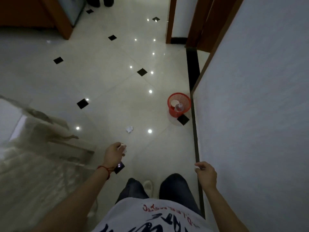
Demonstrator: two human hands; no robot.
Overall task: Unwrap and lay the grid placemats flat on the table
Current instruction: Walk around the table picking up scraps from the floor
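No grid placemat shows in this view. I stand on a glossy tiled floor. My left hand (pixel 115 152) grips a small crumpled white scrap (pixel 123 148) in curled fingers. My right hand (pixel 205 173), close to the wall, pinches another small white scrap (pixel 197 168). A third crumpled white wad (pixel 129 129) lies on the floor ahead of my left hand. A red mesh wastebasket (pixel 179 104) stands against the wall further ahead, with a cup and a clear bottle inside.
A pale table (pixel 33 156), blurred, fills the lower left. A white wall (pixel 259 114) runs along the right with a dark baseboard. Wooden door frames (pixel 170 19) and a cabinet stand at the far end. My legs and a slipper show below.
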